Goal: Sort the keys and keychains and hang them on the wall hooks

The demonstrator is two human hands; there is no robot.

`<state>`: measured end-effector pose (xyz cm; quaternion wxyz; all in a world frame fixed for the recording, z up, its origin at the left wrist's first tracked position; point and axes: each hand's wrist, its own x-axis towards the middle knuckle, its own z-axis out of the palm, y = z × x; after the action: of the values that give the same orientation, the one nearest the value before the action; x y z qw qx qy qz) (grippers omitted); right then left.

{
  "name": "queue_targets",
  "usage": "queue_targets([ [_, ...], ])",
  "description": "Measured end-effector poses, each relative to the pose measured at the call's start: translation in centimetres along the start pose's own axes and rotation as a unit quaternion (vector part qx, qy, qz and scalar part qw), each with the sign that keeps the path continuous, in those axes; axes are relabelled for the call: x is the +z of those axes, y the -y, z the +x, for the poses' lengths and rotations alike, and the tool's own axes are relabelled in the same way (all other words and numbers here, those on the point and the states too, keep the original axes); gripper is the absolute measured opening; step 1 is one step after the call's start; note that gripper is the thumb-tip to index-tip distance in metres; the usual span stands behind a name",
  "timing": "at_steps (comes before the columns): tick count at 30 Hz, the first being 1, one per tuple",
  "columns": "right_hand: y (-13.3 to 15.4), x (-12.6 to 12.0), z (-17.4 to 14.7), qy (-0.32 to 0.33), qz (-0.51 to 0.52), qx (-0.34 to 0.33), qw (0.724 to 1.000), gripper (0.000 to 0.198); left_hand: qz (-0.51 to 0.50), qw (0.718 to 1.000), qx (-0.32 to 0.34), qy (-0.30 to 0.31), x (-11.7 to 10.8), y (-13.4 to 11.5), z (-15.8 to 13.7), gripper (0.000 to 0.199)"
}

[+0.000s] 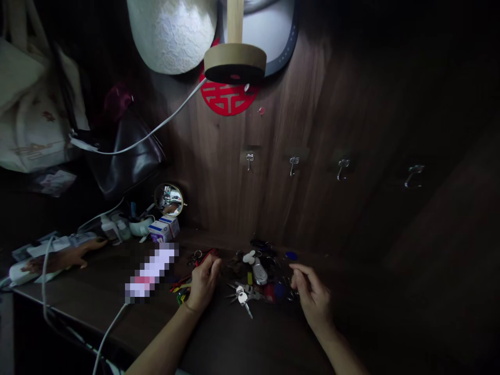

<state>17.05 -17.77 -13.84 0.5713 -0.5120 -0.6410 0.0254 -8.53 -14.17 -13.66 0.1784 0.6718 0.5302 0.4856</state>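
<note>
A pile of keys lies on the dark shelf between my two hands, with a bunch of silver keys (242, 296) at its front. Behind it is a silver oval fob (259, 272), next to a small yellow tag (250, 278). A red fob (270, 292) and a blue fob (279, 290) lie to the right, and another blue tag (291, 255) is farther back. My left hand (203, 281) is closed at the pile's left side, beside a red strap (211, 253); its grip is hidden. On the right edge, my right hand (313, 298) has curled fingers, their contents unclear.
A phone-like blurred bright screen (152, 272) with a white cable lies left. Behind it stand small boxes (164, 229) and a round mirror (169, 199). Metal hooks (294, 165) line the wall. A round lamp head (235, 62) hangs above. Bags (125, 151) hang at left.
</note>
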Motion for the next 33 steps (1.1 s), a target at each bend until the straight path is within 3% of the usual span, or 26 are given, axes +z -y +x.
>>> queue_targets([
  [13, -0.6, 0.2, -0.1, 0.002, -0.023, -0.007, 1.000, 0.024, -0.033, 0.997, 0.068, -0.020, 0.5, 1.3, 0.1, 0.038],
  [18, 0.2, 0.1, -0.1, 0.006, -0.002, 0.015, 1.000, 0.026, -0.075, 0.994, 0.072, -0.017, 0.3, 0.4, 0.2, 0.044],
  [22, 2.1, -0.5, 1.0, 0.006, 0.045, 0.046, 0.998, 0.033, -0.147, 0.988, 0.043, 0.009, -0.9, -1.5, 0.7, 0.053],
  [27, 4.6, -2.4, 3.6, 0.034, 0.144, 0.123, 0.981, 0.057, -0.234, 0.972, 0.004, 0.010, -3.1, -4.1, 1.9, 0.064],
  [30, 5.4, -3.4, 4.7, 0.066, 0.196, 0.178, 0.962, 0.075, -0.286, 0.957, -0.032, 0.039, -4.0, -4.8, 2.4, 0.070],
  [33, 5.6, -3.6, 5.0, 0.081, 0.215, 0.220, 0.948, 0.078, -0.311, 0.945, -0.068, 0.071, -4.4, -4.9, 2.5, 0.072],
])
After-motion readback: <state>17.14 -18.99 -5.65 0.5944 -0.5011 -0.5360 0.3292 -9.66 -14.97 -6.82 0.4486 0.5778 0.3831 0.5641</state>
